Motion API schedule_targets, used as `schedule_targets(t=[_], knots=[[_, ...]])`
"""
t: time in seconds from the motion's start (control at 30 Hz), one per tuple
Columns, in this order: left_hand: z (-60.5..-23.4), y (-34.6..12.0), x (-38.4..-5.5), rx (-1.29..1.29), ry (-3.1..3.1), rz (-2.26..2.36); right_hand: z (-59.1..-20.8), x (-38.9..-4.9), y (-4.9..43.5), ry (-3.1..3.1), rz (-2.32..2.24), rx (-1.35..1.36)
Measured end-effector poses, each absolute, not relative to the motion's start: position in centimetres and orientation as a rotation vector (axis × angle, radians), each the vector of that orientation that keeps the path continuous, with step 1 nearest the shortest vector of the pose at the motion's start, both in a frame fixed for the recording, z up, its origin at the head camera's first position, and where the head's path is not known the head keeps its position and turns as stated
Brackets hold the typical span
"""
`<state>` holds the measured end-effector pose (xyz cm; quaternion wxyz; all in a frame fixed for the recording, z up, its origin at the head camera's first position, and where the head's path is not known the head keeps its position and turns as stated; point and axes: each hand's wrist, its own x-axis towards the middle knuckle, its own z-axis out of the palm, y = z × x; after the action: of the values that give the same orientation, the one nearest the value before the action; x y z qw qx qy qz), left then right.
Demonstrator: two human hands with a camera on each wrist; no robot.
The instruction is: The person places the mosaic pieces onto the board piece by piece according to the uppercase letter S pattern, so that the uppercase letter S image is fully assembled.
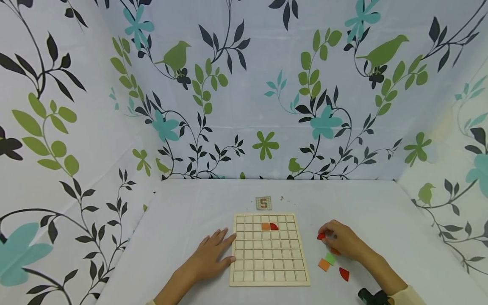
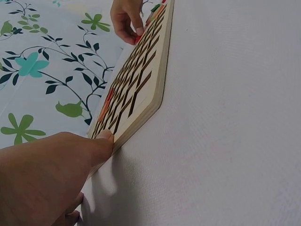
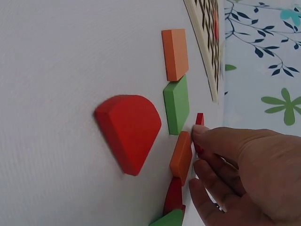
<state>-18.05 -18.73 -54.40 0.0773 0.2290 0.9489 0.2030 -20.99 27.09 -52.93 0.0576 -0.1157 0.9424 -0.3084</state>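
Observation:
A wooden grid board [image 1: 267, 275] lies flat on the white table, with an orange square [image 1: 265, 226] and a red quarter-circle piece [image 1: 274, 227] side by side in its upper cells. At the board's left edge my left hand [image 1: 209, 257] rests with fingers spread, its thumb [image 2: 104, 141] against the rim. To the right of the board, my right hand [image 1: 344, 240] pinches another red quarter-circle piece [image 3: 200, 119] between thumb and fingers, low over the table. Near that hand lie a green square [image 1: 330, 259], an orange square [image 1: 323, 265] and a red quarter-circle [image 1: 344, 274].
Beyond the board's far edge sits a small tile [image 1: 263, 203] marked 5. More pieces lie by the right hand, including an orange one [image 3: 181, 157] and a green one [image 3: 169, 219]. A black device [image 1: 372, 296] is at the right wrist. Patterned cloth [image 1: 244, 106] stands behind the table.

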Motion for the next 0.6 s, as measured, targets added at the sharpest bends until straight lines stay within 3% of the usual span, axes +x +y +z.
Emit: schedule_targets(t=[0.6], knots=[[-54.3, -18.8, -18.0, 0.695, 2.843, 0.6, -54.1, -24.1, 25.9, 2.986, -0.927, -0.425]])
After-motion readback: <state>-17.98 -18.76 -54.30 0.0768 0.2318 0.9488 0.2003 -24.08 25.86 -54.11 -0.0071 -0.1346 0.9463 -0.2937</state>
